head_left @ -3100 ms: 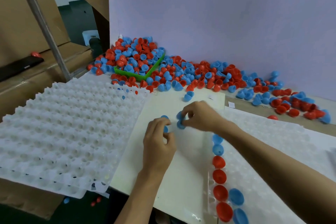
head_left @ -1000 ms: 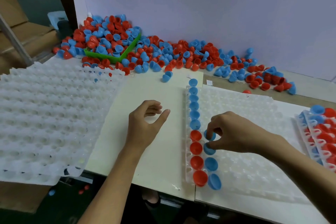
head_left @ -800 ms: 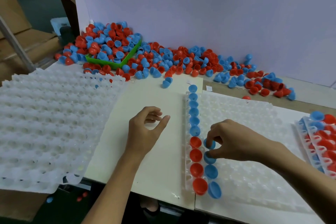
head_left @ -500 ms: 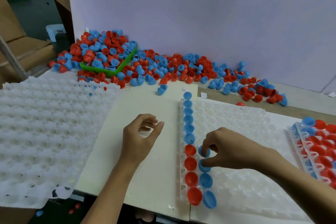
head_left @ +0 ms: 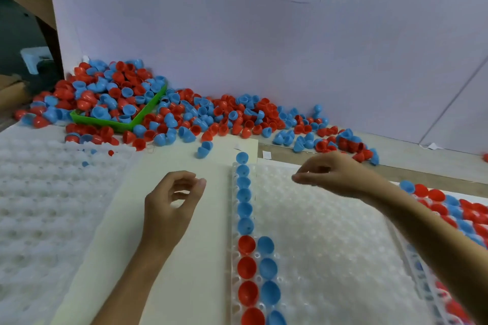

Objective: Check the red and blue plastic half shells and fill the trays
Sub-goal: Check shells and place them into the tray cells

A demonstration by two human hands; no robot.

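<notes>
Shells [head_left: 184, 113] are what we need next: both our hands hold nothing, so we judge we are between placings and must fetch more from the pile along the wall. Our right hand [head_left: 335, 174] hangs above the tray [head_left: 330, 245] with fingers loosely bent, near the far rim, and the pile lies just beyond it. Our left hand [head_left: 169, 206] rests over the desk [head_left: 190, 285] beside the tray, fingers loosely curled. One column [head_left: 245, 219] is full and a second is started with blue shells.
</notes>
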